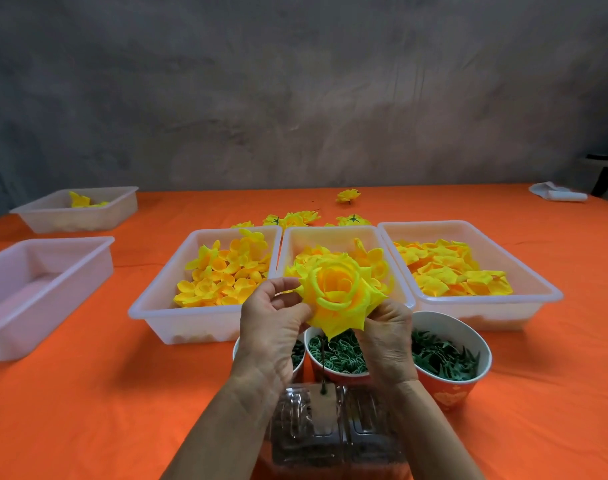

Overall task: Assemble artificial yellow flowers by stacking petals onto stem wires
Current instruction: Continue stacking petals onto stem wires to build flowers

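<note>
Fingers (288, 289) of the left hand (271, 327) curl round the near-left edge of the yellow flower (340, 296), thumb pressed to the petals; the right hand (387, 337) grips the flower's underside, its fingertips hidden beneath the bloom. Flower is held aloft in front of the middle petal tray (333, 233), above the centre cup of green rings (340, 355). A thin dark stem wire (325, 362) hangs from the flower; its lower end meets a clear plastic container (326, 427), whose contents are hard to make out. Left cup (297, 356) is largely masked by the left hand. Both forearms rise from the bottom edge, wrists bent upward. Left petal tray (205, 323) and right petal tray (468, 306) flank the middle one, sides nearly touching. Right cup of green leaves (447, 362) sits just beside the right wrist. Orange table (105, 410) shows open cloth at near left and near right.
</note>
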`<state>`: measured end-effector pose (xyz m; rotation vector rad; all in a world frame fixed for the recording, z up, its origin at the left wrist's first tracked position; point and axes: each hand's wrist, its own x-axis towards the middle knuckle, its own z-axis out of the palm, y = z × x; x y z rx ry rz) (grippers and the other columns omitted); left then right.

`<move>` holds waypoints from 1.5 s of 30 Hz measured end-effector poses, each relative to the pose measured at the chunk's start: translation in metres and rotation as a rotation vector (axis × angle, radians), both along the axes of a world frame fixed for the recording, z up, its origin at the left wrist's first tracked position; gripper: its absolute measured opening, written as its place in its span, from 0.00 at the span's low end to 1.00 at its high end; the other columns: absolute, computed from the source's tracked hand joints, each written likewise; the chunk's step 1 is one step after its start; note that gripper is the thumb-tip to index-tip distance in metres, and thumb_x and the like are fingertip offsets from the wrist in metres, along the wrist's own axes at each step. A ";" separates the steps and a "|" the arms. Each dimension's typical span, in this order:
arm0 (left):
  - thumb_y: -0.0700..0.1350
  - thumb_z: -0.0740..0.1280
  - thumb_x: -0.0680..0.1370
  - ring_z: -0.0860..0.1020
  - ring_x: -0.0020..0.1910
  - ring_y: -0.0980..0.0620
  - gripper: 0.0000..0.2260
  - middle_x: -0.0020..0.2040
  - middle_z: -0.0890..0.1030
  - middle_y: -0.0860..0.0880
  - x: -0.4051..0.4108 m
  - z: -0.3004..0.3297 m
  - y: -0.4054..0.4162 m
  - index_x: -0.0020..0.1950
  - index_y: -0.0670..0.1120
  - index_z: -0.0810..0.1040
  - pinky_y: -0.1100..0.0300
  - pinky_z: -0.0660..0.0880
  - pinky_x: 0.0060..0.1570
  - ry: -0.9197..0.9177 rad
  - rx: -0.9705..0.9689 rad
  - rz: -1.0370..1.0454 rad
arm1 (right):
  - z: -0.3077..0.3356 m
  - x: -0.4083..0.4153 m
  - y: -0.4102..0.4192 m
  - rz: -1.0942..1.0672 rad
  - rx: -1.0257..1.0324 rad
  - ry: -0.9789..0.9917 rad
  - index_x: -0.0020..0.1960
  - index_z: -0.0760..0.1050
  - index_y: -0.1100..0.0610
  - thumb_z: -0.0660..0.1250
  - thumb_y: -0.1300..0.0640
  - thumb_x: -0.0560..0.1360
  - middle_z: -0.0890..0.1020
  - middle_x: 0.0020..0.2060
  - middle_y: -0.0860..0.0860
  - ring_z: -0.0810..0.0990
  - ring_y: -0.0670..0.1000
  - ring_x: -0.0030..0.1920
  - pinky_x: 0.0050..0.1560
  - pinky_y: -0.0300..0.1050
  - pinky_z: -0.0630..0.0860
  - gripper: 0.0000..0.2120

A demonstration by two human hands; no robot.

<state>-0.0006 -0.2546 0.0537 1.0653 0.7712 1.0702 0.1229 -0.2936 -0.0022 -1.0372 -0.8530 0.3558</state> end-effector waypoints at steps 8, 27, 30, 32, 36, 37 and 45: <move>0.32 0.71 0.71 0.81 0.38 0.48 0.10 0.41 0.81 0.43 0.001 -0.001 0.002 0.46 0.43 0.75 0.63 0.75 0.25 0.012 -0.006 0.046 | -0.006 0.004 0.004 -0.019 -0.045 0.057 0.37 0.78 0.70 0.74 0.71 0.67 0.77 0.39 0.75 0.74 0.55 0.40 0.42 0.69 0.75 0.04; 0.25 0.70 0.69 0.81 0.31 0.50 0.19 0.41 0.77 0.42 -0.002 0.001 0.004 0.51 0.45 0.73 0.62 0.76 0.26 0.129 0.038 -0.013 | 0.002 0.001 -0.004 0.109 -0.058 -0.089 0.37 0.82 0.58 0.73 0.65 0.69 0.83 0.32 0.53 0.78 0.46 0.33 0.36 0.42 0.78 0.04; 0.25 0.70 0.68 0.79 0.31 0.50 0.20 0.35 0.75 0.46 -0.005 0.001 0.007 0.53 0.43 0.74 0.61 0.78 0.28 0.194 0.126 -0.002 | 0.005 0.001 -0.007 0.162 -0.061 -0.111 0.37 0.82 0.59 0.72 0.61 0.70 0.84 0.33 0.55 0.80 0.46 0.34 0.38 0.40 0.78 0.04; 0.27 0.71 0.67 0.78 0.32 0.50 0.20 0.35 0.75 0.47 -0.005 0.001 0.008 0.53 0.44 0.75 0.59 0.79 0.30 0.238 0.187 0.028 | 0.008 0.000 -0.008 0.173 -0.047 -0.101 0.39 0.82 0.58 0.71 0.58 0.69 0.84 0.33 0.52 0.81 0.45 0.33 0.37 0.37 0.78 0.04; 0.29 0.73 0.67 0.80 0.38 0.45 0.21 0.41 0.80 0.42 -0.004 0.002 0.009 0.56 0.45 0.75 0.54 0.79 0.36 0.294 0.303 0.118 | 0.008 -0.003 -0.009 0.153 -0.018 -0.134 0.38 0.81 0.57 0.71 0.56 0.66 0.82 0.29 0.43 0.77 0.38 0.29 0.32 0.30 0.73 0.04; 0.29 0.73 0.67 0.80 0.40 0.45 0.21 0.43 0.81 0.42 -0.004 0.002 0.008 0.56 0.45 0.75 0.53 0.80 0.39 0.293 0.314 0.130 | 0.006 -0.004 -0.009 0.150 -0.011 -0.128 0.38 0.81 0.57 0.71 0.57 0.65 0.83 0.29 0.43 0.78 0.38 0.30 0.32 0.30 0.73 0.04; 0.36 0.71 0.73 0.78 0.40 0.54 0.09 0.43 0.78 0.47 -0.007 0.001 0.000 0.50 0.44 0.77 0.65 0.77 0.34 0.092 0.249 0.128 | -0.003 0.001 0.000 0.048 -0.032 0.004 0.48 0.82 0.62 0.72 0.72 0.68 0.85 0.43 0.56 0.83 0.61 0.49 0.51 0.57 0.79 0.10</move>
